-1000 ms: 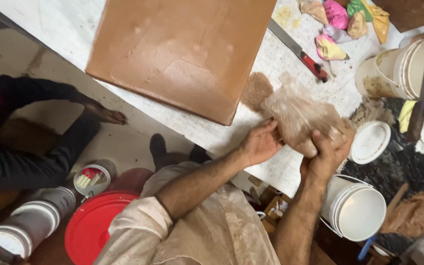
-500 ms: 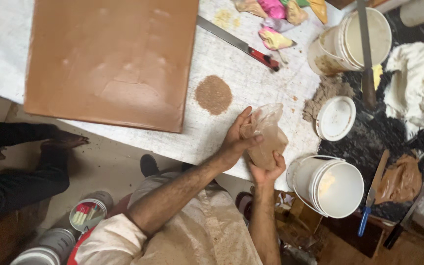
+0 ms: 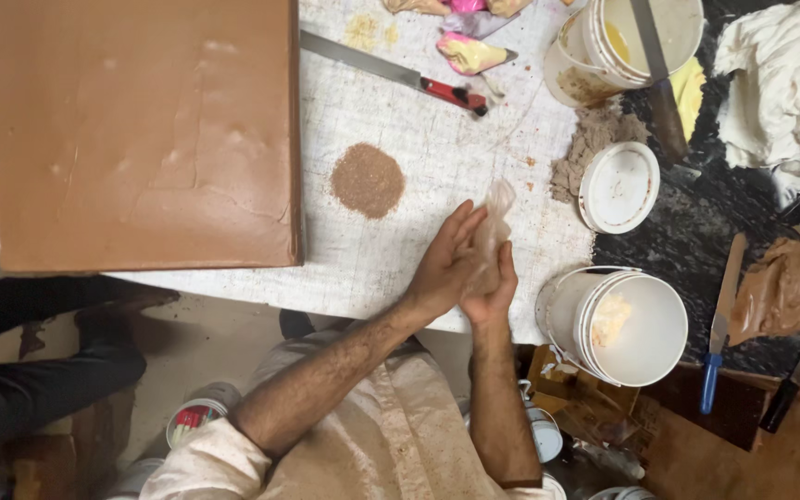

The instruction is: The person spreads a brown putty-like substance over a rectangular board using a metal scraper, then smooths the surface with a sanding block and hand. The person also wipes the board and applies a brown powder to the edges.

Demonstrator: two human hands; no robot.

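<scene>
A large flat slab of smooth brown clay-like material (image 3: 141, 130) covers the left part of the white, scuffed counter (image 3: 391, 268), its near edge close to the counter's front. Right of it lies a small round heap of brown granules (image 3: 368, 180), and beyond that a long metal blade with a red handle (image 3: 391, 69).

The left hand (image 3: 444, 268) and the right hand (image 3: 491, 289) meet palm to palm over the counter's front edge, fingers extended, pressing between them a crumpled, translucent plastic bag (image 3: 493, 227) (its top pokes out above the fingertips). Whether the bag holds anything cannot be told, since the palms cover most of it.

Just right of the hands, past the counter's corner, stands a white plastic bucket with a pale lump inside (image 3: 624, 326). Further back sit a round white lid (image 3: 618, 187) beside a grey-brown crumbly pile (image 3: 587, 141), and another white bucket holding a long tool (image 3: 641, 42). At far right lies a blue-handled knife (image 3: 717, 329).
</scene>
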